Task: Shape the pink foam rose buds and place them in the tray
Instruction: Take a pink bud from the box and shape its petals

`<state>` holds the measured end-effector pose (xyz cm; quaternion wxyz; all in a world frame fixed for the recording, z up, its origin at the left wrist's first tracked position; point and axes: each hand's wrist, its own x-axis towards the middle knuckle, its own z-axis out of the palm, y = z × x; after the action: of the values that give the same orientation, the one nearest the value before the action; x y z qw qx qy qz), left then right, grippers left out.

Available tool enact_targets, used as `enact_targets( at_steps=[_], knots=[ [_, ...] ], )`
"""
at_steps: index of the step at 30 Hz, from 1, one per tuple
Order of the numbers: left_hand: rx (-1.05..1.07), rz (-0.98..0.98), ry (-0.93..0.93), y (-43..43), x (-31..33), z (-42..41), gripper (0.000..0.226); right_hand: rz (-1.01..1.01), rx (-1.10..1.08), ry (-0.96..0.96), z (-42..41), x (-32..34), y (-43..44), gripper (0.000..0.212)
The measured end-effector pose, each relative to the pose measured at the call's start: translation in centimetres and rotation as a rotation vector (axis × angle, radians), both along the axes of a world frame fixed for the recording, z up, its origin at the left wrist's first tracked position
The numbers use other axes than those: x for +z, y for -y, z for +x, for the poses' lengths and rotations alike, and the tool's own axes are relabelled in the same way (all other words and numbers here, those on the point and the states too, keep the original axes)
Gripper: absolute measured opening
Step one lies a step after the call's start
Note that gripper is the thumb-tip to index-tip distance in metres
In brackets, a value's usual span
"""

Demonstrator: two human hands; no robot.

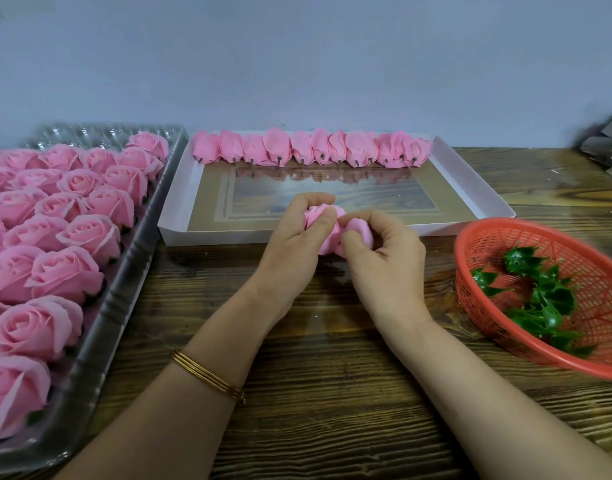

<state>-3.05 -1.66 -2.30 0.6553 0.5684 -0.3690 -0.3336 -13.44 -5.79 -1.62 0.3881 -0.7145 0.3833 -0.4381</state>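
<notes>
A pink foam rose bud (361, 232) is held between both hands just in front of the white tray (470, 188). My left hand (294, 244) grips its left side with curled fingers and thumb. My right hand (384, 251) pinches a petal on its right side. Much of the bud is hidden by the fingers. A row of several shaped pink buds (308, 148) with short stems lies along the tray's far edge.
A clear plastic tray (124, 271) full of several open pink roses (69, 237) fills the left. A red mesh basket (526, 348) with green plastic calyxes (546, 299) sits at the right. Grey stacked material (605, 147) lies far right. The wall is close behind.
</notes>
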Motion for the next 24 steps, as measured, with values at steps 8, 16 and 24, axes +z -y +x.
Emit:
enact_targets(
  at_steps=[8, 16, 24],
  knots=[
    [-0.012, 0.012, 0.01, -0.19, 0.08, 0.01, 0.023, 0.078, -0.059, 0.125, 0.11, 0.05, 0.04, 0.015],
    [-0.008, -0.003, -0.012, -0.12, 0.0, 0.12, 0.019, 0.168, 0.003, 0.221, 0.25, 0.24, -0.13, 0.006],
    [-0.011, -0.028, -0.014, -0.01, 0.03, -0.07, 0.022, 0.032, 0.075, 0.062, 0.27, -0.07, -0.09, 0.026]
  ],
)
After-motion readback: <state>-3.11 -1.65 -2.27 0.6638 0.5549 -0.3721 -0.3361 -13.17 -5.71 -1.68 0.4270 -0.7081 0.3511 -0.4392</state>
